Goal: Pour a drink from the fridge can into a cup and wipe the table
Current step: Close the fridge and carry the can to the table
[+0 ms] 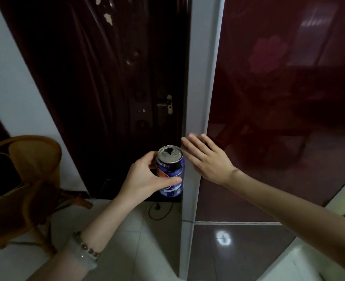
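Observation:
My left hand (145,177) grips a blue drink can (170,171) upright in front of me; its top is open and wet with droplets. Just right of the can, my right hand (204,157) has straight fingers laid flat against the pale left edge of the dark red fridge door (268,98). The fridge door looks shut. No cup or table is in view.
A dark brown room door (106,88) with a metal handle stands behind the can. A wooden chair (32,179) sits at the left on the pale tiled floor (137,230). A cable lies on the floor by the door. The fridge's lower door (238,250) is below.

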`<act>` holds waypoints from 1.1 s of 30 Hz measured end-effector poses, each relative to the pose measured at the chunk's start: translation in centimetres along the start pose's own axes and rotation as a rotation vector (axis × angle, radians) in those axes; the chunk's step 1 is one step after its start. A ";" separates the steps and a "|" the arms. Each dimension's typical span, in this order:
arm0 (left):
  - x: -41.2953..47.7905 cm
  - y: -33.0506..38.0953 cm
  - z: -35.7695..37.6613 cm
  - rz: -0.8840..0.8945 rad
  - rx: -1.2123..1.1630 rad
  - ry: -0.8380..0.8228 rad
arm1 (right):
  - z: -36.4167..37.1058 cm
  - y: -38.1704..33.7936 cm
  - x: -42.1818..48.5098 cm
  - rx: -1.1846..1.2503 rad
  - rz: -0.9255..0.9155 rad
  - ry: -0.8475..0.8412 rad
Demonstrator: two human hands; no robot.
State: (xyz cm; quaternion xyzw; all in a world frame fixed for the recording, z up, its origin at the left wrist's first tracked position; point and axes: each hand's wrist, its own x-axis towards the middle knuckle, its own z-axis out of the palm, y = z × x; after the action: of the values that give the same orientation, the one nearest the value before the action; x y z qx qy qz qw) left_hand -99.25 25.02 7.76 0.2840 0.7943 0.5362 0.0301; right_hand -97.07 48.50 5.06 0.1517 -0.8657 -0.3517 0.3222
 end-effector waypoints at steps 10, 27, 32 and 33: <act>3.1 -2.0 -1.3 0.075 -0.088 -0.167 | -2.0 -1.7 0.3 0.123 0.122 -0.173; -2.4 1.2 8.8 0.352 -0.255 -0.773 | -19.0 -11.3 -11.7 1.402 1.914 -0.201; -7.9 3.7 12.8 0.440 -0.319 -0.975 | -24.9 -14.0 -16.7 1.329 2.215 0.023; -9.1 4.2 13.6 0.454 -0.324 -1.015 | -26.3 -14.6 -17.7 1.307 2.251 0.059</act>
State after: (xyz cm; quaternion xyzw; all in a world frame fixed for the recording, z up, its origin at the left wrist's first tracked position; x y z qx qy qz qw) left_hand -85.09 33.06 3.38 0.6606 0.5073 0.4407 0.3347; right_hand -65.91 33.40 1.06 -0.5178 -0.5196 0.5974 0.3241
